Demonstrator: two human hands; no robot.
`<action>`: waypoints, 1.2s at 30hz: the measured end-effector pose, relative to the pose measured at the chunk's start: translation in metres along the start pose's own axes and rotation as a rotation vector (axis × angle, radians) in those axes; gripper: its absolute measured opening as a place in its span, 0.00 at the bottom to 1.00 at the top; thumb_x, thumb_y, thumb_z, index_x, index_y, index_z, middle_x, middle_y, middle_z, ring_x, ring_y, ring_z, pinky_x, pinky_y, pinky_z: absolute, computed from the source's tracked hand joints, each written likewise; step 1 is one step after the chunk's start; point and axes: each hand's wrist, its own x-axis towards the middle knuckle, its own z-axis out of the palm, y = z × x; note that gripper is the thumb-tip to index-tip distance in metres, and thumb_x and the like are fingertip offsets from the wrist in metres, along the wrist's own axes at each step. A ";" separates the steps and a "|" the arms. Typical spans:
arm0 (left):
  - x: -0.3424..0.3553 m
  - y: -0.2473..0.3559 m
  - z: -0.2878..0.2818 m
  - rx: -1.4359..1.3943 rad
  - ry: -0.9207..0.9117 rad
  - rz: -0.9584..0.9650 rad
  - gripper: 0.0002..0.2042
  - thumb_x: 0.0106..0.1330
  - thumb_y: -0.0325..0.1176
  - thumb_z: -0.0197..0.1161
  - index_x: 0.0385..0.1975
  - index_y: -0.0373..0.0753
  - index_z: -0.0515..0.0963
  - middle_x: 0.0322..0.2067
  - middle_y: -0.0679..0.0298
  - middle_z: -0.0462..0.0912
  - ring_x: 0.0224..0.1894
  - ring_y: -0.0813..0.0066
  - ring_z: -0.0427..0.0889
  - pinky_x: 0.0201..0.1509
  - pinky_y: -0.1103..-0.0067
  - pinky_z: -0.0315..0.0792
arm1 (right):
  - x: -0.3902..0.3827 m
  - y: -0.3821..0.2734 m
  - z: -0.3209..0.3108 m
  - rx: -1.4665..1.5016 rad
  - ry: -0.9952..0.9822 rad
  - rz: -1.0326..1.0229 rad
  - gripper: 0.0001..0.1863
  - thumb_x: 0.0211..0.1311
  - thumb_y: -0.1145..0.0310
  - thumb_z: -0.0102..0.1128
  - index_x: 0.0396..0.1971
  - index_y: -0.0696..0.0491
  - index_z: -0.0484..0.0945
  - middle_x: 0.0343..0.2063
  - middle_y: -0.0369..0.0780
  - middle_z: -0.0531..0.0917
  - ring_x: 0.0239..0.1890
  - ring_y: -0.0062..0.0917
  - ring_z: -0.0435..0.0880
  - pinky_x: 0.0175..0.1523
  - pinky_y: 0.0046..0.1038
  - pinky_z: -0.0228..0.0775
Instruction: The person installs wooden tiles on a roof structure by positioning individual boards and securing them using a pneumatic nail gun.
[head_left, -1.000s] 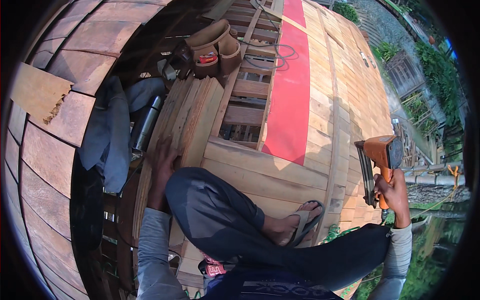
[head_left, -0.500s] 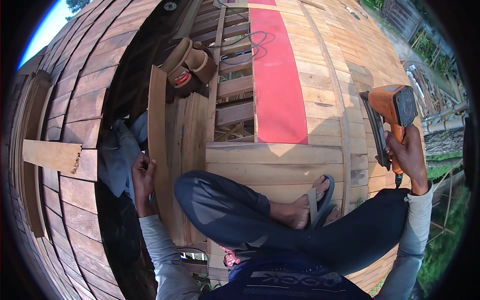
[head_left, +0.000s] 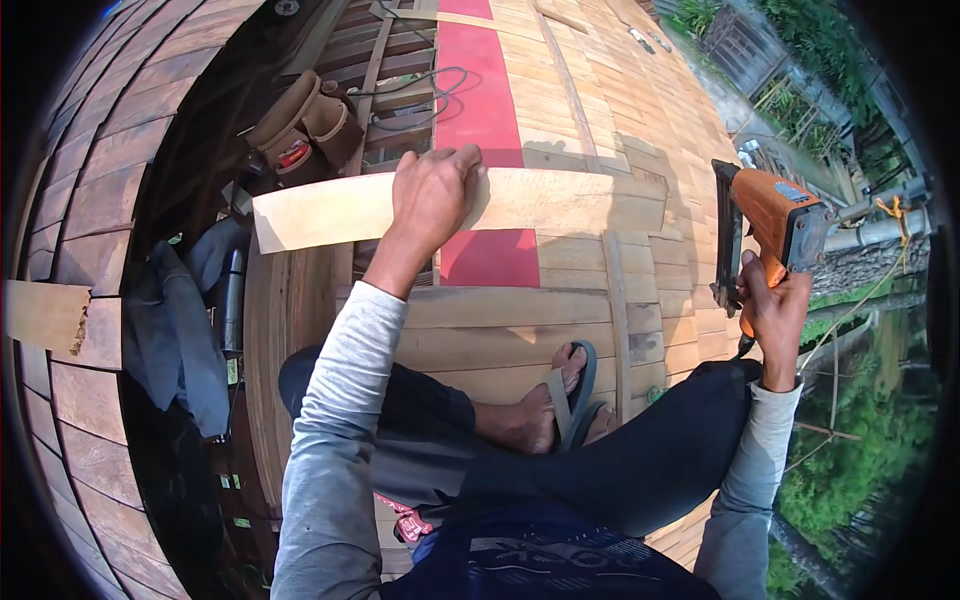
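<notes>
Fingers (head_left: 467, 161) of left hand (head_left: 427, 197) tight over pale board (head_left: 550, 200), of right hand (head_left: 777, 308) around orange nail gun (head_left: 770, 208)

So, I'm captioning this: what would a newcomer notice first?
Probably the long pale wooden board in the left hand, mid-picture, over the flat red strip. Then the orange pistol-shaped tool in the right hand, at right. A brown multi-pocket pouch sits upper left.

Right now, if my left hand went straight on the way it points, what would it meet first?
Beyond the board it holds, your left hand would probably meet the red strip first; depth is unclear, so it might pass above.
</notes>
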 end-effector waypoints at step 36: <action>-0.123 -0.011 0.231 0.064 -0.454 -0.177 0.14 0.73 0.46 0.62 0.48 0.43 0.80 0.48 0.56 0.76 0.56 0.55 0.74 0.59 0.61 0.68 | 0.015 0.014 0.093 -0.083 -0.359 0.159 0.18 0.74 0.68 0.66 0.54 0.63 0.75 0.23 0.35 0.81 0.23 0.15 0.81 0.27 0.23 0.74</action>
